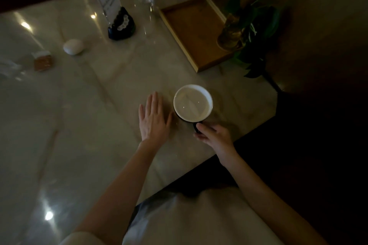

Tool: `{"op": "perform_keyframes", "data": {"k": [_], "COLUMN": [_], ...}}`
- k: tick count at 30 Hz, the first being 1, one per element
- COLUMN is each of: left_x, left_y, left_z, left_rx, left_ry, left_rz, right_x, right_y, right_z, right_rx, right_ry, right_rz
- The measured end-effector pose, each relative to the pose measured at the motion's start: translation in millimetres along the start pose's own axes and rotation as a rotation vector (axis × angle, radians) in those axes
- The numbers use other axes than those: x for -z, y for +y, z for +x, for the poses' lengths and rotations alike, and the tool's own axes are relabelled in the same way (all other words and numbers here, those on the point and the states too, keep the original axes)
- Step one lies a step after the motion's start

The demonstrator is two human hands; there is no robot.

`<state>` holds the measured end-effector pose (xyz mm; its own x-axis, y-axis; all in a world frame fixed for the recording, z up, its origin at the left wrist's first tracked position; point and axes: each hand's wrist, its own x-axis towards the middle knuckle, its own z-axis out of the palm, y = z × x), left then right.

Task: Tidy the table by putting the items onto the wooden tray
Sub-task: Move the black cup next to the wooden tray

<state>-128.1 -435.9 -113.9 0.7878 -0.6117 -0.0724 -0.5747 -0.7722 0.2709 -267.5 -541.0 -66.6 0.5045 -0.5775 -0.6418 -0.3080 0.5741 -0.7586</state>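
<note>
Now R hand (214, 135) grips mug (192, 103) handle.

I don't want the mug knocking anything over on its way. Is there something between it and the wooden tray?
Nothing visible on the table stands between the mug, gripped at its handle by the right hand, and the wooden tray. A golden ornament stands on the tray's right side; its left side is bare.

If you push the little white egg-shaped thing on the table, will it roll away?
Probably. The white egg-shaped thing looks rounded all over, and the table is glossy, so it may wobble off crookedly. It looks small, so likely light. Whether it is fragile, I cannot tell.
</note>
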Motion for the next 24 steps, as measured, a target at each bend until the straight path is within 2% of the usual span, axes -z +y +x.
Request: {"op": "perform_keyframes", "data": {"k": [3, 11, 17, 24], "left_x": [-5, 1, 14, 6], "left_y": [-1, 2, 9, 22], "left_z": [5, 7, 35, 66], "left_rx": [-0.044, -0.029, -0.032, -0.097], "left_ry": [-0.033, -0.088, 0.059, -0.007], "left_rz": [0.036, 0.021, -0.037, -0.016], "right_x": [4, 13, 12, 2], "right_y": [-6, -28, -47, -76], "right_z": [2, 16, 41, 72], "right_rx": [0.0, 0.014, 0.03, 0.035], "right_ry": [0.042, 0.135, 0.193, 0.302], "right_rz": [0.079, 0.199, 0.251, 0.214]}}
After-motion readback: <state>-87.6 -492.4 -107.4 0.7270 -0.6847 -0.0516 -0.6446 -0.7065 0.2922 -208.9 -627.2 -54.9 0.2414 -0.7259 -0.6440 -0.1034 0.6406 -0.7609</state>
